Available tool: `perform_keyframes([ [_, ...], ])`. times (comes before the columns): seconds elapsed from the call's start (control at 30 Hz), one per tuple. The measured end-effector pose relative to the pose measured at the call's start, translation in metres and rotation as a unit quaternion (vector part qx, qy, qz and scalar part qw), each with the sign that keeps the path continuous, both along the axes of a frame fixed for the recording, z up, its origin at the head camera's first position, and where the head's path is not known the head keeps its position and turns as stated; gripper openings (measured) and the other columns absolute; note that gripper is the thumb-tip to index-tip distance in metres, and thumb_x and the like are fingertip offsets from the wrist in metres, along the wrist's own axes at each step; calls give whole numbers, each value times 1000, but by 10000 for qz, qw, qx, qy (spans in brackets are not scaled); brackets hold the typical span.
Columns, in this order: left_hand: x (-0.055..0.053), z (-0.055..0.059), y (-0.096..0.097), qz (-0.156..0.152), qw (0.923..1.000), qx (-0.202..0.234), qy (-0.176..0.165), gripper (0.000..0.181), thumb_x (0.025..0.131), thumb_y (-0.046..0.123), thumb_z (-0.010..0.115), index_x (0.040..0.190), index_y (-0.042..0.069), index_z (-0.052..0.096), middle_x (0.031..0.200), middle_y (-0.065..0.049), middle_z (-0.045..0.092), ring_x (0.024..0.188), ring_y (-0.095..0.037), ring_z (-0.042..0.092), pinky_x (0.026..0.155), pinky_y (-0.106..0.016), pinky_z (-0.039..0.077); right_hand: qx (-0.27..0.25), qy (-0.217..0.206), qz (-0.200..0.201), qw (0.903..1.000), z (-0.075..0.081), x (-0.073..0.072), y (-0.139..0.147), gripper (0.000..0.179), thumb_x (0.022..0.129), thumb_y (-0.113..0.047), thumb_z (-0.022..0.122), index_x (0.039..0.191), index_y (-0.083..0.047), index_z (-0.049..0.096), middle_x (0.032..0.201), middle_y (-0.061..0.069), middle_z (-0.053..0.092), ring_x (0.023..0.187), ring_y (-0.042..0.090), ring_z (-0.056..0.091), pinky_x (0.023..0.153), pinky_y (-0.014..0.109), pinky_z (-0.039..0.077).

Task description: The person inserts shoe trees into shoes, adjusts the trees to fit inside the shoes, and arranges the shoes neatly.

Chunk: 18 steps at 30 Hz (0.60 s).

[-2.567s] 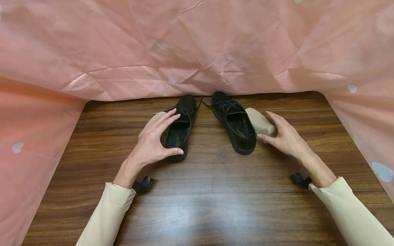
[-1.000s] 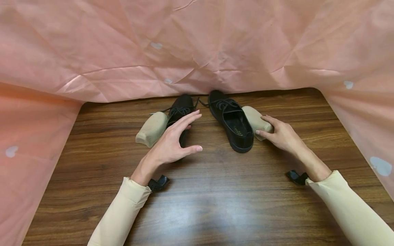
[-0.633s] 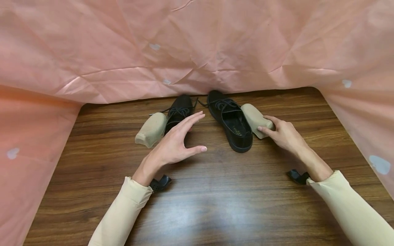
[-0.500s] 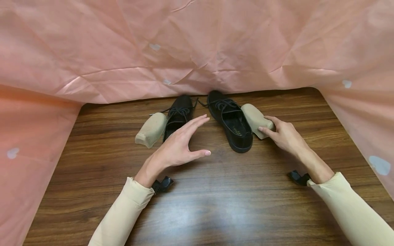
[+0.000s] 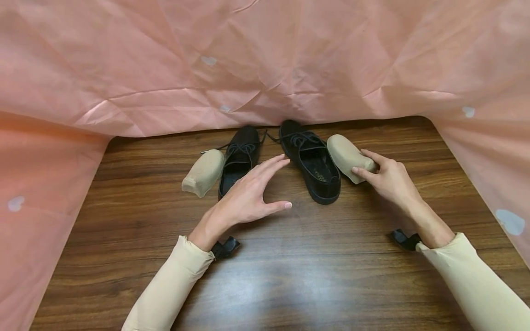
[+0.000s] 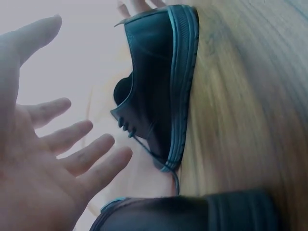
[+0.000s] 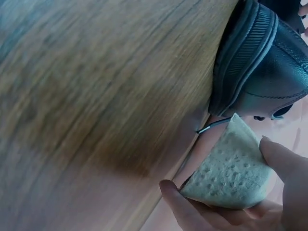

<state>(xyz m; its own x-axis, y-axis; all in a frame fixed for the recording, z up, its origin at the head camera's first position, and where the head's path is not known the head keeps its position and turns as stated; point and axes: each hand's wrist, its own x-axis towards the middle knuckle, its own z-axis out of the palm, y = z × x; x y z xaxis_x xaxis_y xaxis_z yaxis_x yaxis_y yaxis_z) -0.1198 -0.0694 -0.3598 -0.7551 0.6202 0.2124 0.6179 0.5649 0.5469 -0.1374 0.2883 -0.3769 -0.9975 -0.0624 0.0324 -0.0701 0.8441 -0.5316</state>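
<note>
My right hand [image 5: 393, 180] grips the heel-side end of a beige shoe insert [image 5: 347, 154], thumb on one side and fingers on the other. In the right wrist view the dimpled end of this shoe insert [image 7: 230, 175] shows between thumb and fingers, tilted above the wood. Just left of it lies a black lace-up shoe [image 5: 311, 161]. My left hand [image 5: 244, 197] hovers with fingers spread and holds nothing. It partly hides the heel of the other black shoe [image 5: 240, 149]. Beside that shoe a second beige shoe insert [image 5: 204, 172] rests on the table.
The brown wooden table [image 5: 290, 276] carries everything. A pink cloth [image 5: 265, 59] with pale hearts hangs behind and along both sides, close to the shoe toes. Loose lace ends lie between the shoes.
My left hand has moved right, away from the left insert, which is uncovered. My right hand has taken hold of the right insert and shifted it slightly right, away from its shoe.
</note>
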Motion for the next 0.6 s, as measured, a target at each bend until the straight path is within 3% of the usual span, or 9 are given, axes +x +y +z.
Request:
perform_keyframes([
  [0.07, 1, -2, 4, 115, 9999, -50, 19, 85, 86, 59, 68, 156, 28, 31, 162, 9, 25, 145, -16, 29, 110, -47, 37, 29, 61, -72, 10000, 1, 1, 1, 68, 93, -50, 66, 148, -14, 50, 117, 31, 62, 80, 35, 52, 65, 43, 40],
  [0.17, 1, -5, 10, 312, 9994, -134, 60, 83, 86, 63, 66, 155, 29, 33, 161, 10, 25, 143, -18, 33, 104, -50, 42, 59, 174, -227, 9996, 3, 3, 2, 66, 91, -51, 68, 147, -20, 52, 87, 23, 62, 65, 27, 45, 55, 36, 35],
  [0.27, 0, -9, 16, 464, 9988, -168, 79, 81, 86, 64, 64, 154, 29, 36, 161, 12, 26, 142, -17, 34, 101, -51, 44, -89, 237, -389, 9989, 4, 4, 2, 64, 88, -53, 71, 143, -23, 56, 83, 18, 60, 63, 24, 42, 51, 34, 33],
  [0.4, -4, -16, 23, 576, 9983, -39, 54, 79, 86, 63, 66, 152, 26, 40, 160, 10, 29, 142, -15, 34, 103, -49, 43, -426, 185, -559, 9974, 5, 7, 2, 64, 85, -55, 72, 140, -25, 60, 114, 21, 65, 76, 27, 48, 55, 33, 34],
  [0.6, -9, -24, 26, 590, 9981, 179, 39, 72, 91, 57, 65, 150, 22, 43, 158, 1, 34, 142, -20, 36, 106, -50, 41, -667, 140, -707, 9952, 6, 9, 1, 64, 83, -56, 74, 138, -27, 61, 129, 19, 62, 88, 28, 49, 62, 30, 34],
])
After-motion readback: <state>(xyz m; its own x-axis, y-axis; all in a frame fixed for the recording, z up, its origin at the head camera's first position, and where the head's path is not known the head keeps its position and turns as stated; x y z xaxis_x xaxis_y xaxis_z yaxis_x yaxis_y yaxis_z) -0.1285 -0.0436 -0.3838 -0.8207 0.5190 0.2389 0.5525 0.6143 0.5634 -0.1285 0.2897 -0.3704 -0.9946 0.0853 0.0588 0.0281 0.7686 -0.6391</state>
